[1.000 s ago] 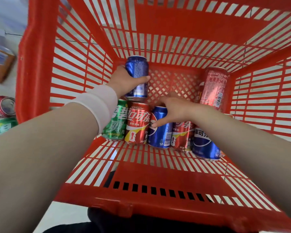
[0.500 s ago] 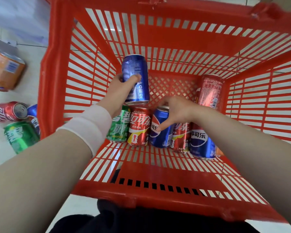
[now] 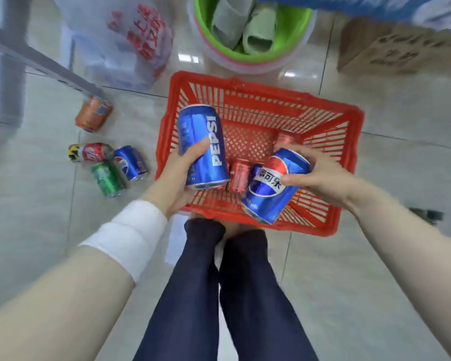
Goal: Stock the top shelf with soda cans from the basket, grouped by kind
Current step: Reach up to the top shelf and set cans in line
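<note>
**Desk:** What lies far left?

**Photographer:** Four loose cans on the pale tiled floor (image 3: 50, 230): an orange aluminium can (image 3: 93, 118) apart at the top, then a red-and-white can (image 3: 90, 152), a green can (image 3: 107, 180) and a small blue Pepsi can (image 3: 130, 163) clustered close together.

**Desk:** And the hands?

**Photographer:** The left hand (image 3: 177, 178), white band at the wrist, is wrapped round a tall blue Pepsi can (image 3: 203, 145), held nearly upright over the red slatted plastic basket (image 3: 349, 131). The right hand (image 3: 320, 175) clutches a second blue can with the round Pepsi emblem (image 3: 270, 186), tilted, above the basket's near rim. Two red cans (image 3: 238, 174) (image 3: 285, 138) and part of another blue one rest inside.

**Desk:** The top shelf?

**Photographer:** Out of shot, apart from a grey rail upper left that may belong to it.

**Desk:** Advice for the carry?

**Photographer:** Likely: level the tilted can, keep both grips firm around the middle, and set the pair side by side, labels out, since they match.
</note>
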The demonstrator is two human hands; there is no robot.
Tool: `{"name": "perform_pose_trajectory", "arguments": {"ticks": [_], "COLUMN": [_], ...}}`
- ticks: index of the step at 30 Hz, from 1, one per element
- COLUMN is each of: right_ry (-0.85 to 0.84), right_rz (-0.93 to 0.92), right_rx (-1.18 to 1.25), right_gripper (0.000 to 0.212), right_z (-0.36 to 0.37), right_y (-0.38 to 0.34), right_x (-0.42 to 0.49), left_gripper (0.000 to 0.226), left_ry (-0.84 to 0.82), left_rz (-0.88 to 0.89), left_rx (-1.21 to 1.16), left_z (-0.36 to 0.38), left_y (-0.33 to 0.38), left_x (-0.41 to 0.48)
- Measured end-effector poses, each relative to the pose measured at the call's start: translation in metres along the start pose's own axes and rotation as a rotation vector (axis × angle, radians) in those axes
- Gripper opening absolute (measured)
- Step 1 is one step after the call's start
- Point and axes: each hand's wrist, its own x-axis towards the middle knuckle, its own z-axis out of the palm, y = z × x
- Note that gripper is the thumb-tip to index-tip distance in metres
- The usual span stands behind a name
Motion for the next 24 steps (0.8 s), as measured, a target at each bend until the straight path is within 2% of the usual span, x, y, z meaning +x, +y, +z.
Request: {"name": "perform_pose_trajectory", "arguments": {"ticks": [5,9,11,15,19,24], "right_ry": [0.021,-0.009,-0.026,-0.061,-0.072,-0.083], "right_rz": [-0.049,-0.035,-0.035,-0.091,-0.127,-0.317], "right_rx": [0.433,0.647,0.704,0.753,0.678,0.515], "right_gripper": [0.089,0.093,0.1,0.109,0.104,0.087], "right_z": [0.034,0.062,0.072,0.09,0.109,0.119], "right_y": [-0.071,-0.133,-0.157,-0.195,-0.232,-0.294], "right_x": [-0.114,-0.188,-0.218,-0.265,-0.301,-0.34], "left_gripper": [0.04,0.05,0.035,0.042,0.066,0.069], "left_ry": [-0.077,-0.164,-0.192,-0.219,-0.344,-0.419], "left_rz": [-0.045,0.028,0.071,0.134,0.201,0.336], "left_rx": [-0.06,-0.116,-0.142,-0.154,-0.12,-0.078], "left_z": [0.048,0.084,0.097,0.117,0.133,0.147], "left_y": [0.057,0.105,0.123,0.149,0.172,0.209], "left_x": [-0.121,-0.207,-0.24,-0.295,-0.338,-0.377]}}
